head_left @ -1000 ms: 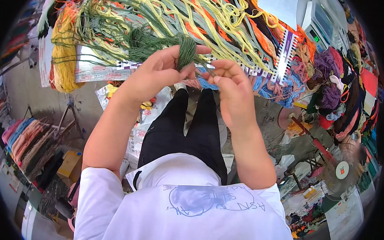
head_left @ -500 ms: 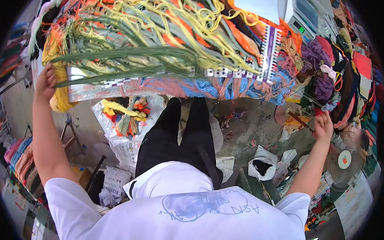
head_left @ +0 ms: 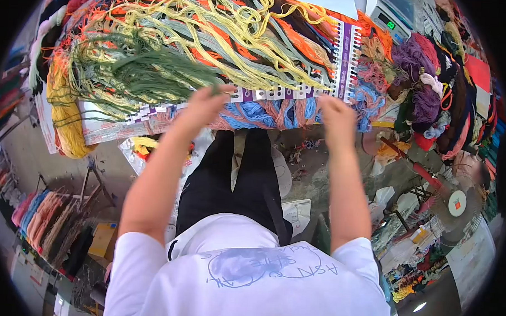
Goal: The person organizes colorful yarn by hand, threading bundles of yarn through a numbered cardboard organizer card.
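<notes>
My left hand (head_left: 205, 107) is closed and somewhat blurred, at the right end of a bundle of dark green yarn (head_left: 155, 71), with green strands at its fingers. The bundle lies loosely over yellow and grey yarn (head_left: 213, 31). To the right, my right hand (head_left: 337, 113) has its fingers pressed together at the front edge of a row of white and purple punched cards (head_left: 288, 94). What it pinches, if anything, is too small to make out. Blue and pink yarn (head_left: 254, 114) hangs along the table edge between my hands.
A yellow skein (head_left: 67, 118) hangs at the table's left end. Purple yarn (head_left: 410, 57) and a digital scale (head_left: 390, 23) are at the right. A fan (head_left: 457, 204) stands at lower right, and coloured skeins (head_left: 42, 217) hang at lower left.
Both hands have come inward from far out on either side. The green yarn, stretched long from my left hand before, now lies bunched on the left part of the pile.
</notes>
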A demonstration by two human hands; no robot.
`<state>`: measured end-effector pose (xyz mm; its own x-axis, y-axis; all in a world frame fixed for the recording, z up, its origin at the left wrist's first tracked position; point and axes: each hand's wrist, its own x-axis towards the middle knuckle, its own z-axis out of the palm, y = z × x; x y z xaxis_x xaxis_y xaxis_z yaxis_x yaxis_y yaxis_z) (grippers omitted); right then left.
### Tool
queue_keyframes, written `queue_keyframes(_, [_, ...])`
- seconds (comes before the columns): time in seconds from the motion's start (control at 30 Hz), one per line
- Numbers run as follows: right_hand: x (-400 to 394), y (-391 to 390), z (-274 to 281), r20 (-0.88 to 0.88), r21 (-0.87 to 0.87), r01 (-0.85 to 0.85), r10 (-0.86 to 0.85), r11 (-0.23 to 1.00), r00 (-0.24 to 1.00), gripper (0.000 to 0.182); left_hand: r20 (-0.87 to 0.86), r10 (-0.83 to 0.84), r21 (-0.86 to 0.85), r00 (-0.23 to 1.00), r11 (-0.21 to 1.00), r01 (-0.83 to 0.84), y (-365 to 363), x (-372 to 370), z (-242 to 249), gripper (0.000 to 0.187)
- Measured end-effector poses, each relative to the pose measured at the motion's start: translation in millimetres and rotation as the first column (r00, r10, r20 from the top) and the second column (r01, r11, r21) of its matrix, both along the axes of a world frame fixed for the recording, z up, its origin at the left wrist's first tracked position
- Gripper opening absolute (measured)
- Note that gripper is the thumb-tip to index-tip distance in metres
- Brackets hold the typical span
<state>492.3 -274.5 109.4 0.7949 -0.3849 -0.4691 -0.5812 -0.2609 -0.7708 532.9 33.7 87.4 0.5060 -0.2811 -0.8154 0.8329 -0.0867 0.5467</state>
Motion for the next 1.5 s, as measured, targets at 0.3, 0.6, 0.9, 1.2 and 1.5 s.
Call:
queue_keyframes(0.3, [6,98,-84,0.073,-0.023,-0.088,0.090,0.996,0.993,0.010,0.145,0.080,0.110,0.986,0.989,-0.096,-75,-17,-74,0.012])
queue_keyframes(0.6, [-16,104,-75,0.307,-0.322,-0.278,0.378,0.905,0.874,0.015,0.124,0.142,0.035,0.982,0.989,-0.147,-80,-12,-65,0.012])
queue_keyframes(0.9, [5,78,-38,0.106,-0.288,-0.415,0.460,0.863,0.882,0.028,0.253,0.224,0.195,0.941,0.941,-0.277,-55,-8,-46,0.023])
queue_keyframes(1.2, [28,59,-42,0.067,-0.742,-0.465,0.743,0.483,0.666,0.014,-0.033,0.538,-0.490,0.842,0.726,-0.483,10,-14,-9,0.016])
queue_keyframes(1.5, [20,80,-17,0.214,-0.557,-0.519,0.716,0.648,0.665,0.014,0.236,0.062,-0.322,0.970,0.947,0.018,-73,6,-37,0.018])
